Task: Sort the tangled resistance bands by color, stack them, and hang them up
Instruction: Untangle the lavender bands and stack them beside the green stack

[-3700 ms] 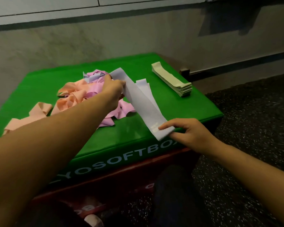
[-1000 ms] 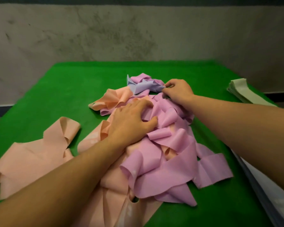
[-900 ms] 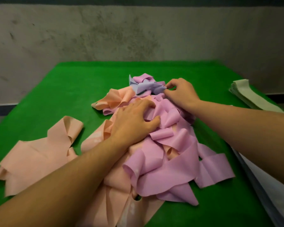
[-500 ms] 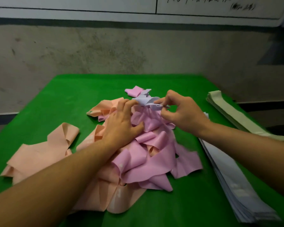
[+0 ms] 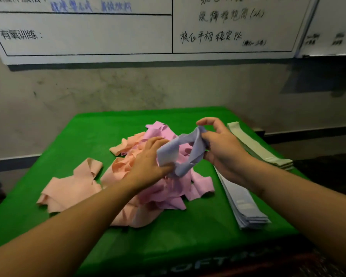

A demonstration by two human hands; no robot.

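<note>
- My left hand [image 5: 148, 162] and right hand [image 5: 222, 148] both pinch a lavender band [image 5: 180, 154] above the tangled pile [image 5: 158, 186].
- Right of the pile, a lavender stack [image 5: 242, 204] lies on the green tabletop [image 5: 188, 232].

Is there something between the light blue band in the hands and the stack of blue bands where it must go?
Nothing visible does. The light blue band is held up by both hands, and the blue stack lies uncovered at the right, past the right hand.

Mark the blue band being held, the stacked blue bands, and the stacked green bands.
held blue band [image 5: 169, 154], head view, flat left section.
blue stack [image 5: 242, 204], head view, top band.
green stack [image 5: 254, 145], head view, top band.
</note>
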